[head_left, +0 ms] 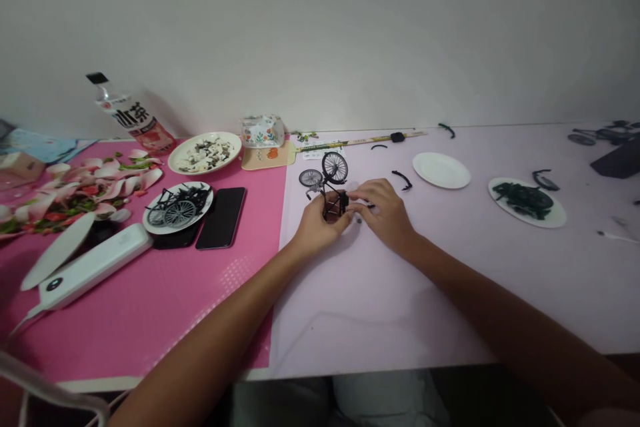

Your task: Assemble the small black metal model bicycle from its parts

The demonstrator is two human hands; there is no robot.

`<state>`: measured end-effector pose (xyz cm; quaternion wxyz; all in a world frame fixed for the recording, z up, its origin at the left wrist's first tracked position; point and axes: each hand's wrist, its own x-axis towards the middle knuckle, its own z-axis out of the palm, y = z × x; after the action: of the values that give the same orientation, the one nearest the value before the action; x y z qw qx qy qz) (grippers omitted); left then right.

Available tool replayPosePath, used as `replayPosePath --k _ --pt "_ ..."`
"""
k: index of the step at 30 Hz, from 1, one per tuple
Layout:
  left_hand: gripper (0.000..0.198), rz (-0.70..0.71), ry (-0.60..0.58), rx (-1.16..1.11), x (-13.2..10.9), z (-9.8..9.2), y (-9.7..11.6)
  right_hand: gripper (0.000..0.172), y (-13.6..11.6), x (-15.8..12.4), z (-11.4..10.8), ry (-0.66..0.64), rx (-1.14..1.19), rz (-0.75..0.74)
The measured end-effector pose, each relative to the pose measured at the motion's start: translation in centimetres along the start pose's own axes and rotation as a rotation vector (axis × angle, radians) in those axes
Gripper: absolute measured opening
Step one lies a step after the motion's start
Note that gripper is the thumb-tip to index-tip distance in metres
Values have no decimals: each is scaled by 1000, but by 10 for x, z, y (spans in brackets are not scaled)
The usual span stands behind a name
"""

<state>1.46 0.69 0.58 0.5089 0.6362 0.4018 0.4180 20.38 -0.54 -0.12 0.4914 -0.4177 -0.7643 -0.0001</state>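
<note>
A small black model bicycle (335,168) with spoked wheels is tilted up above the lilac part of the table. My left hand (320,223) is closed around its lower frame. On its right side, my right hand (384,213) pinches with thumb and fingers at a dark part of the bicycle; exactly what lies between the fingertips is partly hidden. A curved black piece (402,179) lies beyond my right hand, and a smaller curved piece (379,147) is farther back.
A bare white plate (441,170) and a plate of dark parts (557,213) stand right. Left are a plate of wheels and frames (207,207), a phone (222,217), a white device (95,267), a bottle (133,117) and pink petal-like pieces (105,190).
</note>
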Motion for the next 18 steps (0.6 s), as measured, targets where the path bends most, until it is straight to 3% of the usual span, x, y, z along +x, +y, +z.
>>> replayPosePath --k 4,12,18 --pt "45 3 -32 -47 0 -1 4 22 4 -1 0 -31 -9 17" --pt "31 34 10 -43 6 -9 4 54 -1 -3 5 -139 -16 -36" --pt "36 20 94 1 16 -27 7 46 -3 -5 6 -181 -36 7"
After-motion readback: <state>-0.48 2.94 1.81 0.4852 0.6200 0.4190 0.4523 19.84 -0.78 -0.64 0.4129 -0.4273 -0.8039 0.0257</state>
